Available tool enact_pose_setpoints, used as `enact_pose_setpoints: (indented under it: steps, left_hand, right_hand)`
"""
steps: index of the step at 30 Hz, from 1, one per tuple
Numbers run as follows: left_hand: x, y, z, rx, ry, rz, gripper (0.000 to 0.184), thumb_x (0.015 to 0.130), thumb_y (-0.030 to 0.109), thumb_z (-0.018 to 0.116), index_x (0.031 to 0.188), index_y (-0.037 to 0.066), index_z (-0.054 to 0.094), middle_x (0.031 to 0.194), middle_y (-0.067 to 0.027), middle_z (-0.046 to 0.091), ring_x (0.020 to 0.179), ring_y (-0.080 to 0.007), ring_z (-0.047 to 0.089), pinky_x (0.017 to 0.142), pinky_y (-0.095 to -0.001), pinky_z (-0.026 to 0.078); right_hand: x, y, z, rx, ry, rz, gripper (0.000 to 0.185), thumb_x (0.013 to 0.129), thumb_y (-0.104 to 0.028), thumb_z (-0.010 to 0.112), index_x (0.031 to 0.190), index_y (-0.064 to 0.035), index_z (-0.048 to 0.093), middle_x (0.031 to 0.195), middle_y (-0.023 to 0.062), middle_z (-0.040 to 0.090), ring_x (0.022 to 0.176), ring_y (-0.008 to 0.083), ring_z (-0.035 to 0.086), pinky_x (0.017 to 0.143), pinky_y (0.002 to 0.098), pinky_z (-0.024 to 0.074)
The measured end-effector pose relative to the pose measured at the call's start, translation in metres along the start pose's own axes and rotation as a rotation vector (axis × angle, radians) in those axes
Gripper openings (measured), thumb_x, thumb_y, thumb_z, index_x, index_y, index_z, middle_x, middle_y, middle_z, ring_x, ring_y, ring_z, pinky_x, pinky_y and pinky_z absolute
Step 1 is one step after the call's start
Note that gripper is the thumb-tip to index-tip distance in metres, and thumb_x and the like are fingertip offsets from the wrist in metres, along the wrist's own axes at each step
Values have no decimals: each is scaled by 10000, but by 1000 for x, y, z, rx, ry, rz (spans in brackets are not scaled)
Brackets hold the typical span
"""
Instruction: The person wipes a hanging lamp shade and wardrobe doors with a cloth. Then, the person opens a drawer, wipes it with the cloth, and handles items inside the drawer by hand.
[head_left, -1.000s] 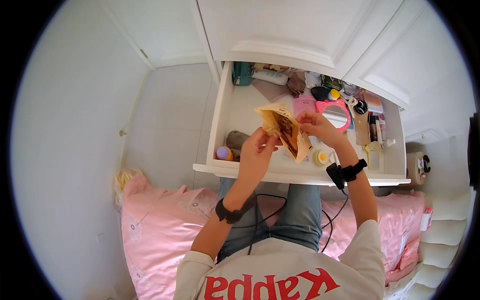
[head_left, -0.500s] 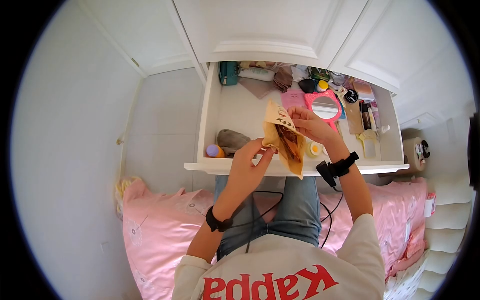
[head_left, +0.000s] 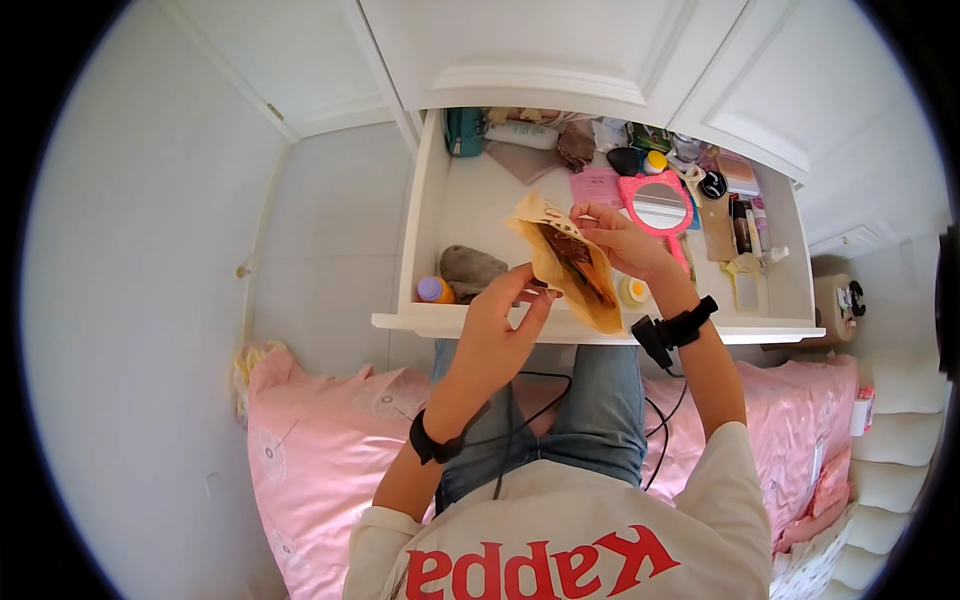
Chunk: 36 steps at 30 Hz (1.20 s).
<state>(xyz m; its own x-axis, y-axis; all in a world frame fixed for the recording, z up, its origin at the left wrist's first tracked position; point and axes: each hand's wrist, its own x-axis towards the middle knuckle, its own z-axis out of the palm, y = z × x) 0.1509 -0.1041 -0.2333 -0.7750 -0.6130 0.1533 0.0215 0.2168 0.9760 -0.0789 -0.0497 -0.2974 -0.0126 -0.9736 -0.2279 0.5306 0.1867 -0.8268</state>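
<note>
A tan paper bag point(head_left: 545, 262) with dark printing hangs over the front of the drawer, its mouth spread so brown and orange contents show inside. My left hand point(head_left: 503, 315) pinches the bag's left edge between thumb and fingers. On the opposite edge, near the top, my right hand point(head_left: 622, 240) grips the paper with its fingertips. Beneath the bag is the open white drawer point(head_left: 475, 205). Just right of the bag stands a small yellow-lidded jar point(head_left: 634, 291), and beyond my right hand lies a pink-framed mirror point(head_left: 660, 206).
In the drawer's left front corner are a grey cloth pouch point(head_left: 470, 270) and a purple-capped bottle point(head_left: 434, 290). A teal case point(head_left: 465, 131) and a white bottle point(head_left: 522, 135) lie at the back. Pink bedding point(head_left: 330, 430) spreads behind my legs, and black cables cross my lap.
The bag has tilted, its top shifting left and its lower end right, and its mouth faces me more widely. Both hands keep hold of it. The view has shifted slightly.
</note>
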Motion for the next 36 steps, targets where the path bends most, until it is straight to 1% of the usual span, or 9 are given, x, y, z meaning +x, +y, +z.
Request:
enact_pose_setpoints:
  steps: [11,17,21,26,29,30,33,35,36]
  left_hand:
    - [-1,0,12,0,36,22,373,850,45,515,1199,-62,440,1006,-156,585,899,-190,585,792,-286,455]
    - [-1,-14,10,-247,177,-75,455,883,53,478,1298,-56,323,1103,-140,550,1000,-163,542,836,-266,427]
    - [7,-31,7,-260,166,-93,510,884,37,477,1333,-41,247,1139,-138,541,1053,-165,520,855,-259,420]
    - [16,-49,-9,-348,244,-156,474,877,25,489,1301,-39,287,1119,-135,565,1023,-140,538,847,-248,431]
    - [21,-41,-15,-352,277,-195,403,869,14,498,1248,-31,370,1073,-113,589,973,-113,550,822,-236,437]
    - [22,-38,-18,-340,290,-210,376,865,9,501,1227,-26,405,1054,-102,599,951,-102,554,811,-231,439]
    - [21,-36,-28,-18,210,-147,293,866,7,495,1158,-2,477,1000,-79,619,913,-123,572,792,-227,448]
    - [20,-23,-30,321,92,50,255,869,10,484,1122,39,511,982,-72,621,920,-157,566,800,-246,444]
    - [19,-14,-30,487,29,148,243,871,11,478,1103,60,528,973,-68,622,924,-175,564,804,-256,443]
  right_hand:
    - [-2,4,-7,7,51,-30,207,871,-27,499,1072,-60,464,960,0,539,897,85,530,767,214,450]
    - [-3,-2,-6,-371,398,-386,267,842,-49,545,1096,-40,464,944,11,555,879,72,531,758,193,424]
    - [-17,-10,14,-385,500,-399,348,808,-20,582,1127,-20,442,922,42,573,855,101,576,745,217,446]
    - [-32,-1,17,-371,419,-392,424,800,1,589,1183,-15,408,914,48,581,873,120,585,755,239,462]
    - [-44,-1,18,-401,334,-304,504,783,-20,615,1231,-24,384,1033,84,562,959,159,565,803,272,453]
    - [-46,1,17,-510,380,-353,538,776,-34,628,1248,-30,370,1087,93,538,1011,172,536,837,291,435]
    - [-48,2,19,-818,466,-478,644,754,-83,663,1301,-49,324,1242,109,450,1158,207,435,939,343,363]
    - [-56,-11,28,-999,452,-519,717,742,-121,683,1336,-67,286,1337,104,369,1245,224,344,1008,371,290]
    - [-57,-11,28,-1000,455,-516,717,742,-121,683,1336,-67,286,1337,104,369,1245,224,344,1008,371,290]
